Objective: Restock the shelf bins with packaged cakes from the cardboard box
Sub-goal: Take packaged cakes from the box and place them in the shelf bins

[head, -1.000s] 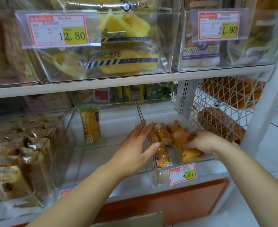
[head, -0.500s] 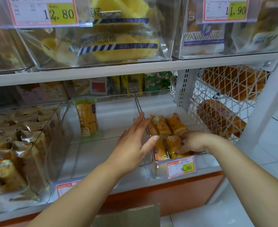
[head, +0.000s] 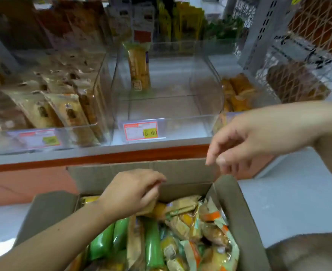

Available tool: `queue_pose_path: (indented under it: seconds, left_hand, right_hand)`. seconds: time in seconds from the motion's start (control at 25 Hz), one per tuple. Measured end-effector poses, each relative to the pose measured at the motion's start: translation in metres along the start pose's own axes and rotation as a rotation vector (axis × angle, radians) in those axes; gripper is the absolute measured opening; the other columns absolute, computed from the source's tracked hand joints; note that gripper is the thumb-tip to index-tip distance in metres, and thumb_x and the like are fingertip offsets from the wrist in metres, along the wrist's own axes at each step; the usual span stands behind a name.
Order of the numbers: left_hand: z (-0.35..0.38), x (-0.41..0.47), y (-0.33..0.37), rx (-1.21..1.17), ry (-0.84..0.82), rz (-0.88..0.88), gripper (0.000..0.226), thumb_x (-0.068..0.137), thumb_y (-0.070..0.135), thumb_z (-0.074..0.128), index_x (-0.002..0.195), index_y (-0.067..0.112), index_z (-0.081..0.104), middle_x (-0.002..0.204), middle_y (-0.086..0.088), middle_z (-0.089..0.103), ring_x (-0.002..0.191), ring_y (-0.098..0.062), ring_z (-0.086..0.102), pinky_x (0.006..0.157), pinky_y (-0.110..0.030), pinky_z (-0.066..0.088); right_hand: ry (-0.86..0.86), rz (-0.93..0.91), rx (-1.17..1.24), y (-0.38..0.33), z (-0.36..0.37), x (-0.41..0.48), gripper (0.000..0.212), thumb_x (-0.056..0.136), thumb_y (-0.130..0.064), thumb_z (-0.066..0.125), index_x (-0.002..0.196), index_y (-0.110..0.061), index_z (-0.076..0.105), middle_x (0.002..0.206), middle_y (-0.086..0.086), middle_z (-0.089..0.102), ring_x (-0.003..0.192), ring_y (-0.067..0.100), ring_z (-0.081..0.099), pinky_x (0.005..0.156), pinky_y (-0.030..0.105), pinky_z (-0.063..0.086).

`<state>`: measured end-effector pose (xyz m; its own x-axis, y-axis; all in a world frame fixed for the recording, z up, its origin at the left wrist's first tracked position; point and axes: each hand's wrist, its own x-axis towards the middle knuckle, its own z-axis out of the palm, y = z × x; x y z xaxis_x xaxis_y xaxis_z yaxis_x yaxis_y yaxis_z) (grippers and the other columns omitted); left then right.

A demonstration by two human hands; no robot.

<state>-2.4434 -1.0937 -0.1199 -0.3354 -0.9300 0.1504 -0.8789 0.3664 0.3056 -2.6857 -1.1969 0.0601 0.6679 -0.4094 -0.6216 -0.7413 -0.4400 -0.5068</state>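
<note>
Tan-wrapped cake (head: 151,209) pinched under the curled fingers of the left hand (head: 131,193), low inside the cardboard box (head: 243,218), near its far wall. Long axis of that cake running roughly left to right, parallel to the far wall, most of it hidden beneath the palm. Grip looks closed on the wrapper, though not certain through the blur. Above the box's far right corner, right hand (head: 245,140) hanging loose, fingers drooping, nothing in them. Left hand clearly the nearer to the stock; right hand up at shelf height, above the box. Around the left hand, more packets heaped in the box: green sticks (head: 151,241) toward the near side, orange-trimmed wrappers (head: 212,218) to the right. Beyond the box's far wall and higher, the middle bin (head: 167,122) nearly bare, only 1 upright packet (head: 138,69) at its back. Probable next lift: up and away over the far wall, into a bin.
</note>
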Motion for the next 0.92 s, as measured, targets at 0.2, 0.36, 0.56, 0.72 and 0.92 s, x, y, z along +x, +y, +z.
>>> queue_pose_path:
  seconds: [0.2, 0.36, 0.56, 0.72, 0.92]
  left_hand:
    - [0.066, -0.083, -0.047, -0.051, -0.463, -0.312, 0.058, 0.084, 0.053, 0.026, 0.131, 0.033, 0.054, 0.131, 0.008, 0.055, 0.122, -0.016, 0.053, 0.100, -0.029, 0.043]
    - [0.092, -0.116, -0.043, -0.005, -0.569, -0.374, 0.057, 0.093, 0.046, 0.050, 0.145, 0.027, 0.038, 0.147, 0.001, 0.041, 0.133, -0.023, 0.042, 0.109, -0.032, 0.034]
    - [0.103, -0.117, -0.029, 0.020, -0.501, -0.417, 0.061, 0.091, 0.048, 0.053, 0.145, 0.025, 0.035, 0.144, -0.004, 0.039, 0.133, -0.025, 0.037, 0.112, -0.036, 0.030]
    - [0.105, -0.117, -0.026, -0.097, -0.499, -0.455, 0.059, 0.089, 0.046, 0.056, 0.142, 0.027, 0.038, 0.138, -0.001, 0.037, 0.129, -0.022, 0.038, 0.106, -0.036, 0.038]
    - [0.105, -0.118, -0.023, -0.190, -0.470, -0.511, 0.061, 0.091, 0.043, 0.057, 0.147, 0.028, 0.034, 0.144, 0.004, 0.031, 0.130, -0.018, 0.040, 0.105, -0.033, 0.041]
  right_hand:
    - [-0.226, 0.148, -0.376, -0.004, 0.110, 0.130, 0.033, 0.095, -0.017, 0.049, 0.124, -0.020, 0.064, 0.112, -0.003, 0.066, 0.088, 0.018, 0.061, 0.059, 0.021, 0.054]
    - [-0.249, 0.396, -0.650, 0.042, 0.166, 0.189, 0.034, 0.092, -0.009, 0.048, 0.123, -0.002, 0.061, 0.127, 0.014, 0.061, 0.102, 0.031, 0.060, 0.080, 0.032, 0.051]
    - [-0.036, 0.442, -0.980, 0.069, 0.230, 0.205, 0.041, 0.100, -0.018, 0.032, 0.139, -0.015, 0.044, 0.135, 0.017, 0.041, 0.123, 0.036, 0.038, 0.097, 0.045, 0.039]
    - [0.052, 0.485, -1.041, 0.076, 0.273, 0.209, 0.045, 0.103, -0.022, 0.023, 0.143, -0.011, 0.038, 0.138, 0.026, 0.032, 0.127, 0.043, 0.031, 0.103, 0.057, 0.029]
    - [-0.076, 0.496, -1.195, 0.094, 0.273, 0.201, 0.054, 0.102, -0.039, 0.033, 0.151, -0.020, 0.024, 0.155, 0.034, -0.005, 0.138, 0.060, -0.001, 0.109, 0.071, 0.006]
